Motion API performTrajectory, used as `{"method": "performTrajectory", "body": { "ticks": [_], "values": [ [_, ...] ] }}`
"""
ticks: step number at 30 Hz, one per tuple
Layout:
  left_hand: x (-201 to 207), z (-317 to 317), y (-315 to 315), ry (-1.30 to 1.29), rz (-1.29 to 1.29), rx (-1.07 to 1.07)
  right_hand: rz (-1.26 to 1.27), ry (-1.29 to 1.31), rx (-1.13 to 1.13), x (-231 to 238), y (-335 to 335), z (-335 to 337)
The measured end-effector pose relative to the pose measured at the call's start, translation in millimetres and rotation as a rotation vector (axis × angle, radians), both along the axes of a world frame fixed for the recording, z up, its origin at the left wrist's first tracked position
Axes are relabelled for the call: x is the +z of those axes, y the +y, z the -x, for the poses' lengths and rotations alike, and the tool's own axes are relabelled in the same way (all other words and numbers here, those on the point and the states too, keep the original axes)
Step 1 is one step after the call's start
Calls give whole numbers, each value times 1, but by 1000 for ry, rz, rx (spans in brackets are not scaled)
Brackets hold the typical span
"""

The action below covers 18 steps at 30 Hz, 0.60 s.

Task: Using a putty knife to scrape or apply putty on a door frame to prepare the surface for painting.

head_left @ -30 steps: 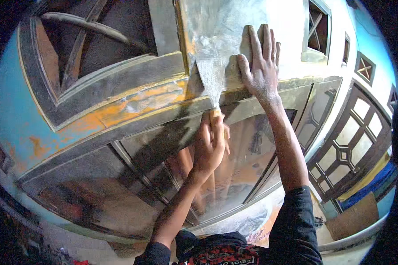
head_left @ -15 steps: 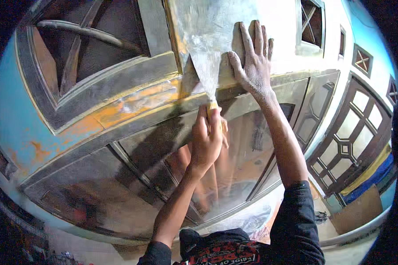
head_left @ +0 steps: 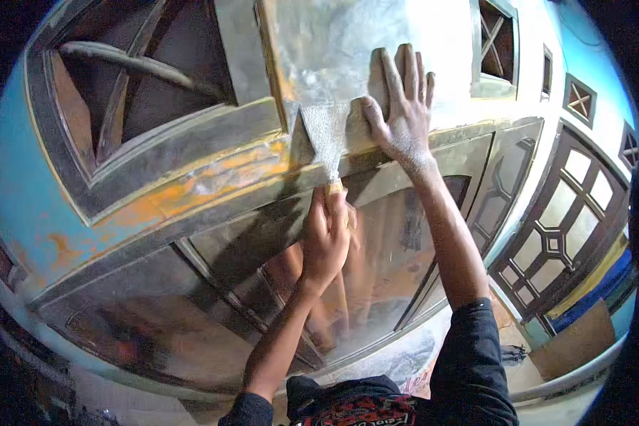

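turquoise and white wall paint curves around the view, with a barred opening up and to the left of both hands and a panelled door far off to their right. between that opening and the right hand, a grey-white patch of wall looks smeared and uneven. a strip of orange patches runs under the opening, to the upper left of the left hand.

the left hand is wrapped around the short yellowish handle of a scraper, which points up from it, its broad blade widening toward the patch and lying just left of the right hand. gripping below the blade likely leaves the whole wide edge free to meet the wall; the shadow along the blade's left side suggests it stands at a slant, though the exact contact is hard to tell.

the right hand grasps nothing: its fingers are spread, and the palm appears flat on the wall, probably bracing the raised arms. pale dust coats its wrist. below and behind the left hand, a glazed wooden window shows blurry reflections, and dark sleeves cover the upper arms.
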<state>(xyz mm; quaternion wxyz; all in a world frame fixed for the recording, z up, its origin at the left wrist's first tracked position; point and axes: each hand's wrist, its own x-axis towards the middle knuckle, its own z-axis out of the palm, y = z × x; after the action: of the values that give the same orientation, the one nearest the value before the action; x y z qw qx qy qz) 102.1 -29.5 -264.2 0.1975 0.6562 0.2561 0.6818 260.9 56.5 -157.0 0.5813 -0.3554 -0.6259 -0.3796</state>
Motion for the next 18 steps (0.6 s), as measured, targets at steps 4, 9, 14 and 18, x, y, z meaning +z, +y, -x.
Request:
{"method": "performTrajectory", "body": {
  "ticks": [4, 9, 14, 18],
  "values": [
    [-5, 8, -15, -51, 378, -140, -5, 7, 7, -2, 5, 4],
    [13, -3, -11, -58, 184, -118, 5, 11, 15, 0, 3, 1],
    [1, 5, -15, -100, 288, -191, 30, -12, -26, 0, -2, 5],
    [9, 3, 1, -13, 146, -58, -1, 9, 20, 1, 1, 2]
  ]
}}
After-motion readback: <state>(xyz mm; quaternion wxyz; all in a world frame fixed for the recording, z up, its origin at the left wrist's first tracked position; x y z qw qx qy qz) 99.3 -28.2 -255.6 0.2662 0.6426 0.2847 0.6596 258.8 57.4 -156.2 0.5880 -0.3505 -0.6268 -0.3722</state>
